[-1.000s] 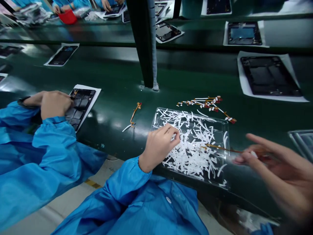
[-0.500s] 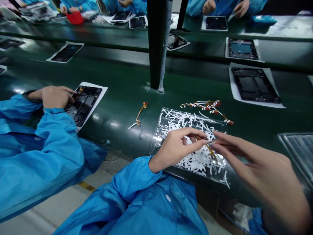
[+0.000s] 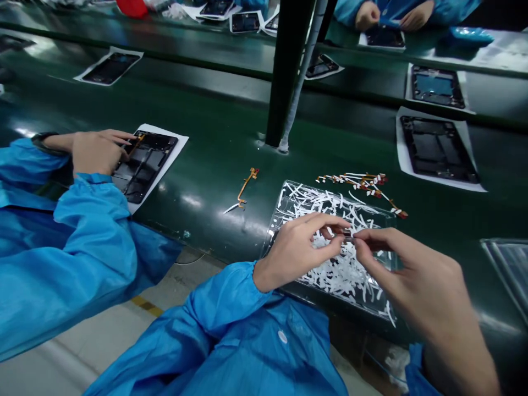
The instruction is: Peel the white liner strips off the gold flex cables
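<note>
Above a clear plastic tray [image 3: 275,234] heaped with white paper strips [image 3: 334,275], my two hands meet fingertip to fingertip. My left hand [image 3: 303,247] is closed in a pinch on a small flex cable [image 3: 348,235], mostly hidden by the fingers. From the other side, my right hand [image 3: 421,272] pinches at the cable's end; exactly what its fingertips grip is too small to make out. Left of the tray lies a single orange flex cable [image 3: 246,187] with a white strip at one end. Behind the tray is a pile of similar flex cables [image 3: 363,181].
A co-worker's hand [image 3: 97,151] at left works on a black device frame [image 3: 154,159] on white paper. A dark post [image 3: 286,82] rises behind the tray. Another device frame [image 3: 439,148] lies at right, with a clear tray [image 3: 507,264] nearer. A co-worker's hands [image 3: 416,15] are across the bench.
My right hand's fingers have closed together at the cable, and its orange tail no longer hangs in sight. The whole view has shifted slightly. The co-worker's hand at left stays on the device frame.
</note>
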Action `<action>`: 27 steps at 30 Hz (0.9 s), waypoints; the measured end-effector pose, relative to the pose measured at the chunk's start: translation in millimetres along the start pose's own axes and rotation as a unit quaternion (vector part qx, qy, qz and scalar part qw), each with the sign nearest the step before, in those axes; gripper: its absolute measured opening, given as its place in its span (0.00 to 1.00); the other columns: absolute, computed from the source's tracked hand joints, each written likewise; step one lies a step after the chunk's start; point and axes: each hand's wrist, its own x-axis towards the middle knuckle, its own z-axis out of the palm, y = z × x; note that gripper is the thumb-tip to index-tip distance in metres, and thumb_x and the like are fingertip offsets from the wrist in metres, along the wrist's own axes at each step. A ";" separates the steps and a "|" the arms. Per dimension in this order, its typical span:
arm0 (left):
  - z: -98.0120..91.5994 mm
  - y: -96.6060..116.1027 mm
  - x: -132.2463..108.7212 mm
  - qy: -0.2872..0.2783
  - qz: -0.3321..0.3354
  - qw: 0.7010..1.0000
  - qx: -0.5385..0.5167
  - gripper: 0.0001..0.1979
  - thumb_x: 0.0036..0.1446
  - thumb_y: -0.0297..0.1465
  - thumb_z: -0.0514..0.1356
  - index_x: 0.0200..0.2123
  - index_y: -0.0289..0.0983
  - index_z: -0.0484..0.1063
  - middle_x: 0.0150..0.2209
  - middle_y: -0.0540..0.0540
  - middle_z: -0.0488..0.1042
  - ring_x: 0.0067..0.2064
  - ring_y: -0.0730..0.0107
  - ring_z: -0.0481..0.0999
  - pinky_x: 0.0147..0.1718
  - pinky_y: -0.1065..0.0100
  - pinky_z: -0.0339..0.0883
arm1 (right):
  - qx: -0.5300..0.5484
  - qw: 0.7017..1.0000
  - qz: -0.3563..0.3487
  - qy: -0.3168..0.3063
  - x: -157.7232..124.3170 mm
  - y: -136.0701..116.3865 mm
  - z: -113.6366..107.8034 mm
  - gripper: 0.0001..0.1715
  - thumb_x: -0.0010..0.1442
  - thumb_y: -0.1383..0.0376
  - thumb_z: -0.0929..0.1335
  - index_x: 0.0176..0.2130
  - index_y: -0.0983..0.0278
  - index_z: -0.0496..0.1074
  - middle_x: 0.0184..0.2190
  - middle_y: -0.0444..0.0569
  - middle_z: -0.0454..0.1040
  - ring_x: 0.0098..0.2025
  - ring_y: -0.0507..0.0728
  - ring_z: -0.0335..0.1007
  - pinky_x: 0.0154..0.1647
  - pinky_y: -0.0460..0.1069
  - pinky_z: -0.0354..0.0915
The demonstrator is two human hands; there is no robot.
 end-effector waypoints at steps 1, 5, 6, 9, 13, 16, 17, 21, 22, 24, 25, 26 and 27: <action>-0.8 -1.1 0.3 0.003 -0.001 1.000 -0.001 0.12 0.61 0.27 0.63 0.48 0.40 0.77 0.43 0.50 0.82 0.40 0.72 0.80 0.37 0.70 0.72 | -0.005 1.000 -0.002 -0.001 1.1 -1.0 1.3 0.13 0.70 0.57 0.65 0.41 0.62 0.74 0.32 0.42 0.79 0.31 0.51 0.78 0.32 0.46 0.69; -3.2 -4.9 3.0 -0.006 -0.012 1.000 -0.016 0.12 0.61 0.27 0.63 0.48 0.39 0.77 0.42 0.50 0.82 0.38 0.73 0.80 0.42 0.70 0.74 | -0.017 1.000 -0.005 -0.004 3.4 -1.6 6.8 0.09 0.69 0.60 0.66 0.41 0.62 0.74 0.33 0.43 0.79 0.32 0.52 0.78 0.33 0.46 0.68; -3.5 -5.8 3.9 -0.014 -0.016 1.000 -0.016 0.13 0.61 0.27 0.63 0.48 0.39 0.77 0.42 0.50 0.82 0.39 0.72 0.80 0.44 0.69 0.74 | -0.014 1.000 -0.004 -0.007 3.5 -0.8 8.2 0.09 0.69 0.61 0.66 0.41 0.62 0.74 0.33 0.43 0.79 0.32 0.52 0.78 0.33 0.46 0.68; -3.9 -8.2 6.3 -0.039 -0.030 0.999 -0.013 0.14 0.60 0.28 0.63 0.49 0.40 0.77 0.42 0.50 0.82 0.42 0.70 0.81 0.47 0.67 0.75 | 0.005 1.000 0.001 -0.019 3.1 2.4 11.7 0.08 0.69 0.61 0.66 0.42 0.62 0.73 0.34 0.43 0.79 0.33 0.52 0.78 0.33 0.46 0.67; -2.8 -10.2 6.9 -0.041 -0.032 0.999 -0.018 0.13 0.60 0.28 0.62 0.48 0.40 0.77 0.44 0.50 0.82 0.40 0.71 0.80 0.45 0.68 0.75 | 0.012 1.000 0.001 -0.027 2.9 4.3 14.6 0.07 0.69 0.61 0.67 0.42 0.62 0.72 0.34 0.43 0.78 0.34 0.52 0.77 0.34 0.46 0.67; -1.3 -10.0 5.8 -0.034 -0.029 0.999 -0.007 0.13 0.60 0.27 0.61 0.48 0.40 0.76 0.42 0.51 0.81 0.39 0.71 0.80 0.44 0.68 0.74 | -0.023 0.999 -0.015 -0.016 2.3 2.9 18.8 0.05 0.69 0.63 0.67 0.42 0.63 0.71 0.35 0.44 0.77 0.34 0.52 0.76 0.33 0.46 0.65; -0.8 -9.8 5.2 -0.029 -0.029 0.999 -0.005 0.14 0.59 0.27 0.62 0.49 0.41 0.76 0.40 0.51 0.81 0.39 0.71 0.79 0.44 0.68 0.74 | -0.041 0.999 -0.024 -0.008 1.6 2.0 21.0 0.05 0.69 0.64 0.67 0.42 0.64 0.70 0.35 0.45 0.77 0.34 0.53 0.76 0.32 0.46 0.64; 0.3 -10.0 2.4 -0.024 -0.054 0.998 -0.038 0.18 0.59 0.27 0.63 0.53 0.42 0.73 0.38 0.51 0.81 0.37 0.72 0.78 0.40 0.69 0.72 | -0.147 0.987 -0.056 0.034 -3.0 -3.1 30.5 0.02 0.67 0.68 0.67 0.40 0.66 0.68 0.33 0.47 0.75 0.28 0.53 0.71 0.27 0.48 0.58; 0.3 -10.7 1.9 -0.025 -0.069 0.996 -0.058 0.18 0.59 0.27 0.63 0.53 0.42 0.73 0.38 0.51 0.80 0.36 0.72 0.77 0.38 0.70 0.71 | -0.178 0.981 -0.060 0.039 -4.0 -4.8 32.2 0.03 0.67 0.68 0.67 0.39 0.66 0.67 0.32 0.46 0.74 0.27 0.52 0.68 0.26 0.49 0.57; 0.3 -13.2 1.6 -0.025 -0.103 0.988 -0.114 0.18 0.59 0.28 0.65 0.53 0.41 0.73 0.37 0.50 0.80 0.36 0.73 0.77 0.34 0.71 0.70 | -0.230 0.970 -0.064 0.043 -5.5 -8.4 34.2 0.05 0.67 0.68 0.67 0.37 0.65 0.66 0.30 0.46 0.73 0.25 0.53 0.63 0.24 0.50 0.54; 0.4 -14.8 1.8 -0.023 -0.118 0.982 -0.145 0.18 0.59 0.29 0.66 0.53 0.41 0.73 0.37 0.49 0.79 0.35 0.73 0.76 0.33 0.71 0.70 | -0.246 0.966 -0.064 0.040 -5.8 -10.1 34.6 0.05 0.67 0.67 0.67 0.37 0.65 0.66 0.29 0.46 0.72 0.25 0.53 0.61 0.24 0.50 0.53; 0.7 -16.3 2.2 -0.020 -0.127 0.976 -0.175 0.17 0.59 0.30 0.66 0.52 0.40 0.74 0.36 0.49 0.78 0.35 0.73 0.76 0.33 0.72 0.70 | -0.257 0.964 -0.062 0.035 -5.9 -11.6 34.9 0.05 0.67 0.67 0.67 0.37 0.65 0.66 0.29 0.46 0.71 0.25 0.54 0.61 0.24 0.50 0.52; 1.1 -17.6 2.6 -0.017 -0.133 0.971 -0.199 0.16 0.58 0.30 0.67 0.51 0.40 0.75 0.35 0.49 0.78 0.35 0.73 0.76 0.34 0.72 0.70 | -0.267 0.961 -0.061 0.032 -5.7 -12.8 35.2 0.05 0.67 0.67 0.67 0.38 0.65 0.66 0.29 0.47 0.70 0.25 0.54 0.60 0.24 0.50 0.52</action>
